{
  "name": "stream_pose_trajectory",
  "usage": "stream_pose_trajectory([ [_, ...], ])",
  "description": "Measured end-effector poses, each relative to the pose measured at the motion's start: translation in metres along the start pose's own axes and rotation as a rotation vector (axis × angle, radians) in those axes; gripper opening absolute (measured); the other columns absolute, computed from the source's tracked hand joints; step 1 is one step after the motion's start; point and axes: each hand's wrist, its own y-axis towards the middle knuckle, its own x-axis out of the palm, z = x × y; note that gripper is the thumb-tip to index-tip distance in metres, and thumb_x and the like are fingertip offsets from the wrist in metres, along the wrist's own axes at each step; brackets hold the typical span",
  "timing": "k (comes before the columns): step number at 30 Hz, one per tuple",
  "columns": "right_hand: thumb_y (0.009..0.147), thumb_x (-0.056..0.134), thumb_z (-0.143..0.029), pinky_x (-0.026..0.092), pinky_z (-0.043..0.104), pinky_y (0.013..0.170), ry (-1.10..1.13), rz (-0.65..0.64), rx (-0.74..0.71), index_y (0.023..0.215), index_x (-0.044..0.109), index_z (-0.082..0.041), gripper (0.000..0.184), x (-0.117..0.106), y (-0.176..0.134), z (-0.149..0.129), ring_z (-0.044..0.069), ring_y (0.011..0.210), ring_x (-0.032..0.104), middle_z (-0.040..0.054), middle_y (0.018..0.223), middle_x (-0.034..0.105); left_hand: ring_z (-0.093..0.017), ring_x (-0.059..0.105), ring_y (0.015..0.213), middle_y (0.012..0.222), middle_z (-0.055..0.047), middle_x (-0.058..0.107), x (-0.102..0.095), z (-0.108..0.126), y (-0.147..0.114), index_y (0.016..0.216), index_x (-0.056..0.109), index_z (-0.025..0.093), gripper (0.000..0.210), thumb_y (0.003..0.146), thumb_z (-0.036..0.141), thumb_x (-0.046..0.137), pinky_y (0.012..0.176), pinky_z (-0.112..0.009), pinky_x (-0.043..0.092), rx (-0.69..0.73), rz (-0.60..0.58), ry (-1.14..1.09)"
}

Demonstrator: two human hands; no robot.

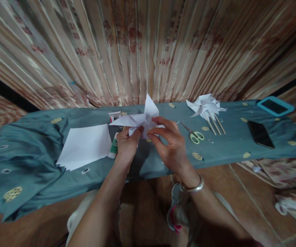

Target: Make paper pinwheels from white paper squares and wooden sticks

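Observation:
A white paper pinwheel [135, 120] with pointed, partly folded blades is held up over the cloth-covered table. My left hand [128, 142] is closed on its lower left part, the thumb pressed on top of the paper. At its right side, my right hand [170, 140] has thumb and fingers bent together against the paper; the exact pinch is partly hidden. Under and beside my left hand lie a green and white glue stick [113, 147] and a small red and white package [115, 116]. Left of them sits a stack of white paper sheets [84, 145].
Right of my hands lie scissors [195, 136] with light green handles. Behind them are several finished pinwheels [207, 107] on wooden sticks. A black phone [260, 133] and a blue-framed device [275, 105] rest at the right. A patterned curtain [137, 51] hangs along the table's back edge.

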Motion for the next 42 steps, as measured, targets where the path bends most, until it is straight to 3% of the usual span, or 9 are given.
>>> stream_pose_trajectory([
  [2, 0.081, 0.068, -0.021, 0.036, 0.047, 0.109, -0.028, 0.047, 0.024, 0.080, 0.074, -0.026, 0.009, 0.005, -0.002, 0.009, 0.026, 0.128, 0.049, 0.0022, 0.138, 0.055, -0.011, 0.056, 0.058, 0.063, 0.002, 0.067, 0.001, 0.000, -0.001, 0.067, 0.071, 0.015, 0.016, 0.062, 0.029, 0.077, 0.060, -0.023, 0.044, 0.013, -0.013, -0.006],
  [5, 0.080, 0.069, -0.023, 0.024, 0.050, 0.117, 0.057, 0.080, 0.154, 0.079, 0.075, -0.026, 0.007, 0.008, -0.002, 0.027, 0.028, 0.141, 0.034, 0.0004, 0.147, 0.046, -0.012, 0.058, 0.058, 0.064, 0.002, 0.068, 0.004, 0.000, -0.002, 0.071, 0.073, 0.015, 0.018, 0.062, 0.030, 0.077, 0.061, -0.024, 0.047, -0.016, -0.002, -0.028],
  [8, 0.076, 0.073, -0.025, 0.020, 0.050, 0.119, 0.201, 0.051, 0.263, 0.077, 0.076, -0.027, 0.005, 0.008, 0.000, 0.041, 0.029, 0.143, 0.031, 0.0007, 0.140, 0.053, -0.013, 0.057, 0.055, 0.061, 0.001, 0.067, 0.006, 0.002, -0.003, 0.069, 0.073, 0.015, 0.019, 0.062, 0.032, 0.076, 0.058, -0.025, 0.048, -0.056, -0.015, -0.003],
  [14, 0.071, 0.076, -0.025, 0.012, 0.047, 0.122, 0.318, -0.029, 0.296, 0.074, 0.078, -0.030, 0.006, 0.011, 0.002, 0.052, 0.025, 0.140, 0.035, 0.0017, 0.104, 0.070, -0.013, 0.058, 0.058, 0.062, 0.001, 0.067, 0.005, -0.003, -0.005, 0.066, 0.072, 0.015, 0.016, 0.062, 0.030, 0.075, 0.057, -0.024, 0.047, 0.024, -0.035, 0.061],
  [17, 0.070, 0.077, -0.027, 0.014, 0.046, 0.121, 0.338, -0.032, 0.313, 0.074, 0.078, -0.029, 0.005, 0.012, 0.002, 0.054, 0.025, 0.139, 0.036, 0.0027, 0.094, 0.071, -0.013, 0.059, 0.060, 0.065, 0.000, 0.068, 0.004, -0.006, -0.005, 0.068, 0.073, 0.015, 0.016, 0.063, 0.030, 0.076, 0.059, -0.024, 0.047, 0.036, -0.045, 0.065],
  [23, 0.069, 0.079, -0.031, 0.029, 0.043, 0.115, 0.455, -0.042, 0.381, 0.072, 0.077, -0.028, 0.005, 0.013, 0.000, 0.058, 0.025, 0.135, 0.042, 0.0027, 0.113, 0.068, -0.016, 0.062, 0.066, 0.069, -0.001, 0.071, 0.003, -0.007, -0.007, 0.075, 0.075, 0.015, 0.019, 0.065, 0.032, 0.075, 0.068, -0.028, 0.050, 0.007, -0.096, 0.094],
  [31, 0.062, 0.084, -0.037, 0.041, 0.042, 0.105, 0.634, -0.059, 0.500, 0.069, 0.076, -0.028, 0.014, 0.015, 0.000, 0.061, 0.025, 0.124, 0.051, 0.0017, 0.109, 0.068, -0.014, 0.058, 0.062, 0.066, 0.000, 0.069, 0.005, -0.007, -0.007, 0.068, 0.072, 0.016, 0.017, 0.062, 0.032, 0.076, 0.061, -0.025, 0.047, -0.015, -0.098, 0.105],
  [38, 0.056, 0.086, -0.041, 0.041, 0.041, 0.103, 0.686, -0.086, 0.572, 0.067, 0.076, -0.028, 0.020, 0.012, 0.001, 0.063, 0.025, 0.120, 0.052, 0.0021, 0.095, 0.071, -0.013, 0.055, 0.058, 0.060, 0.001, 0.065, 0.005, -0.005, -0.008, 0.059, 0.067, 0.016, 0.021, 0.061, 0.034, 0.077, 0.057, -0.024, 0.045, -0.027, -0.096, 0.129],
  [42, 0.055, 0.086, -0.043, 0.045, 0.039, 0.098, 0.712, -0.114, 0.596, 0.068, 0.077, -0.028, 0.023, 0.010, 0.001, 0.062, 0.023, 0.109, 0.057, 0.0018, 0.103, 0.069, -0.013, 0.056, 0.058, 0.062, 0.001, 0.066, 0.005, -0.006, -0.008, 0.062, 0.069, 0.016, 0.020, 0.060, 0.033, 0.077, 0.060, -0.025, 0.046, -0.041, -0.100, 0.111],
])
